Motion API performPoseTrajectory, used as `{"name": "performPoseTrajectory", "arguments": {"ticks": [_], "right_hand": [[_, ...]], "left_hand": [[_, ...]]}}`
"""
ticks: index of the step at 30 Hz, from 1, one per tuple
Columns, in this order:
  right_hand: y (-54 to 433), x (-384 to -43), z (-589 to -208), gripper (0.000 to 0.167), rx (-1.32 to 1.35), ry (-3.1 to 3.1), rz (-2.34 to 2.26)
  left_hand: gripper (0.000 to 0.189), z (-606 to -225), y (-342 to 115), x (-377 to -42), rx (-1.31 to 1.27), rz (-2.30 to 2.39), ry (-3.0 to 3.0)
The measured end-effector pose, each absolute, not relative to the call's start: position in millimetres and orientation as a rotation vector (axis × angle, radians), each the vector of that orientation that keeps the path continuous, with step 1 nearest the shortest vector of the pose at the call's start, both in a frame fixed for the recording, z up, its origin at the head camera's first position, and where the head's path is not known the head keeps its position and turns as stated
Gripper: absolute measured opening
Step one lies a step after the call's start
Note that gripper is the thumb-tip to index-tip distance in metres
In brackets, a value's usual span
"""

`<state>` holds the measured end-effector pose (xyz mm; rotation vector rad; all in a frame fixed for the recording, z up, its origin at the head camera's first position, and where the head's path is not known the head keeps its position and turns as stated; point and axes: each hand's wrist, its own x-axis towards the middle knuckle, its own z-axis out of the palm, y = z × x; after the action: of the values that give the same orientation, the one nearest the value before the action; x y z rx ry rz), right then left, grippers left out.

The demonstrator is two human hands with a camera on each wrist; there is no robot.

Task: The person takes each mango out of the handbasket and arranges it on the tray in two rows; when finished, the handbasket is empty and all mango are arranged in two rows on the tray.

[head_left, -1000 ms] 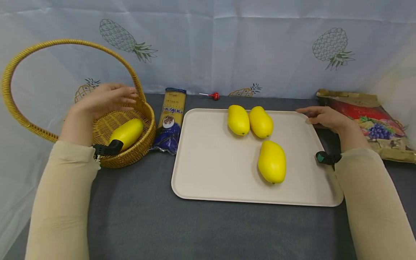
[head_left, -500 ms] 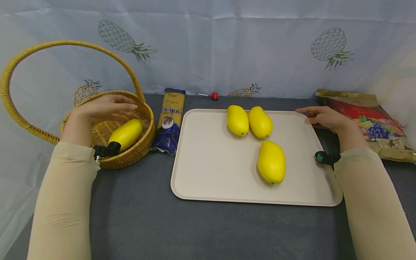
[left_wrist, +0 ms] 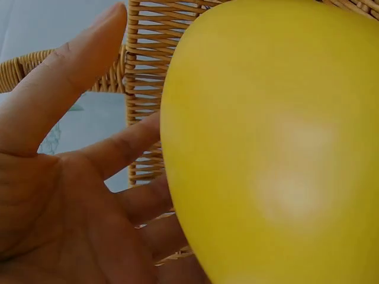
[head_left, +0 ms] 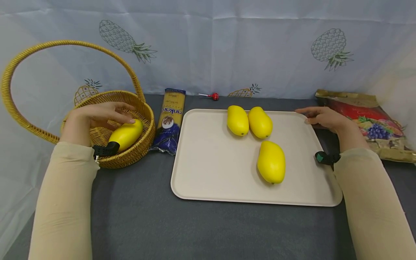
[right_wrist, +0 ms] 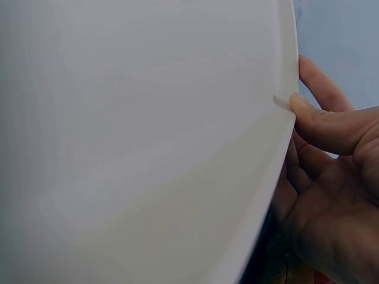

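My left hand (head_left: 102, 114) reaches into a round wicker basket (head_left: 121, 161) over a yellow mango (head_left: 127, 136). In the left wrist view that same mango (left_wrist: 278, 148) fills the right side; my thumb (left_wrist: 65, 77) stands apart from it, and the other fingers pass partly out of sight behind it. Over on the right, my right hand (head_left: 329, 117) pinches the far right corner of a cream tray (head_left: 214, 162). The right wrist view has my thumb (right_wrist: 320, 121) on the tray's rim (right_wrist: 289, 59) with fingers beneath. Three mangoes lie on the tray, the nearest mango (head_left: 271, 162) apart from the other two.
The basket's tall handle (head_left: 69, 42) arches above its left part. A pasta packet (head_left: 169, 121) lies between basket and tray. Behind the tray are a red lollipop (head_left: 214, 96) and a pineapple-print curtain (head_left: 211, 54). A red and gold bag (head_left: 373, 122) sits at the right.
My left hand has lowered into the basket, its fingers coming down to the mango there. My right hand and the tray stay in place.
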<state>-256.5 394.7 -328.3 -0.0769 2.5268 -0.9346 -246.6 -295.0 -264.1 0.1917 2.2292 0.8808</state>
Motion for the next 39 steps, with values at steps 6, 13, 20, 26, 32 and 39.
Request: {"name": "performPoseTrajectory", "arguments": {"ticks": [6, 13, 20, 26, 32, 39], "right_hand": [[394.3, -255.5, -328.2, 0.055, -0.068, 2.531, -0.945], [394.4, -255.2, -328.0, 0.055, -0.068, 2.537, -0.939], [394.8, -255.5, -328.8, 0.055, -0.079, 2.539, -0.939], [394.4, -255.9, -328.5, 0.055, -0.074, 2.534, -0.944], [394.9, -256.2, -328.6, 0.054, -0.071, 2.535, -0.945], [394.7, -256.9, -329.0, 0.055, -0.072, 2.535, -0.938]], "left_hand": [[0.081, -267.1, -297.3, -247.1, 0.181, 0.822, 2.213], [0.080, -269.0, -300.4, -245.6, 0.178, 0.807, 2.165], [0.081, -269.5, -301.2, -243.3, 0.172, 0.817, 2.090], [0.083, -272.0, -300.2, -242.3, 0.128, 0.791, 2.058], [0.086, -272.5, -299.7, -242.4, 0.128, 0.755, 2.058], [0.086, -272.2, -300.7, -241.9, 0.147, 0.753, 2.055]]}}
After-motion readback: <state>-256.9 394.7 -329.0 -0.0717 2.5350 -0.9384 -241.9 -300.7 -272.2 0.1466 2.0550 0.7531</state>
